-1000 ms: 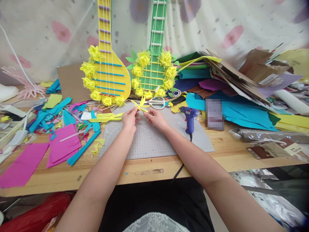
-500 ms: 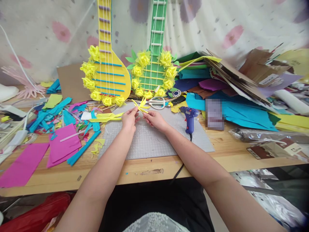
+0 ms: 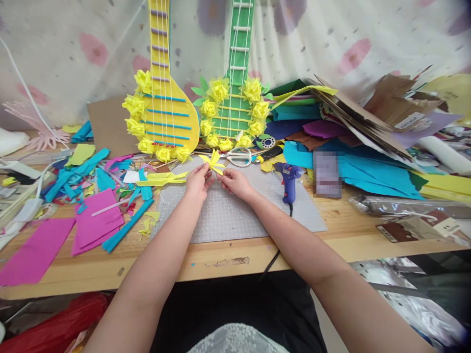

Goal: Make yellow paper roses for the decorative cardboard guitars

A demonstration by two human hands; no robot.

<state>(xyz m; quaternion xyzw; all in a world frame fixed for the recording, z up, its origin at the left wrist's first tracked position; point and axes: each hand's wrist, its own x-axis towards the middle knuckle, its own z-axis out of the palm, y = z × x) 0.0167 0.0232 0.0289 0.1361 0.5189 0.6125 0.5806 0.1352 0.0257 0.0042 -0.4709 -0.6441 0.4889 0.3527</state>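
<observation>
Both hands meet over the far part of a grey cutting mat (image 3: 235, 215). My left hand (image 3: 197, 180) and my right hand (image 3: 235, 182) pinch a small yellow paper flower (image 3: 213, 162) between their fingertips, its pointed strips fanning up. Just behind it lie white-handled scissors (image 3: 239, 156). More yellow paper strips (image 3: 162, 178) lie on the mat's left edge beside my left hand. A yellow paper guitar (image 3: 162, 113) and a green paper guitar (image 3: 233, 108), both ringed with yellow flowers, lean against the curtain behind.
A blue glue gun (image 3: 289, 179) stands on the mat to the right, its cord running off the front edge. Pink and blue paper scraps (image 3: 95, 215) cover the left of the wooden table (image 3: 228, 262). Stacked coloured sheets and cardboard (image 3: 353, 127) fill the right.
The yellow strips have been drawn closer together into a tighter flower shape. My hands have shifted slightly closer to each other; everything else is unmoved.
</observation>
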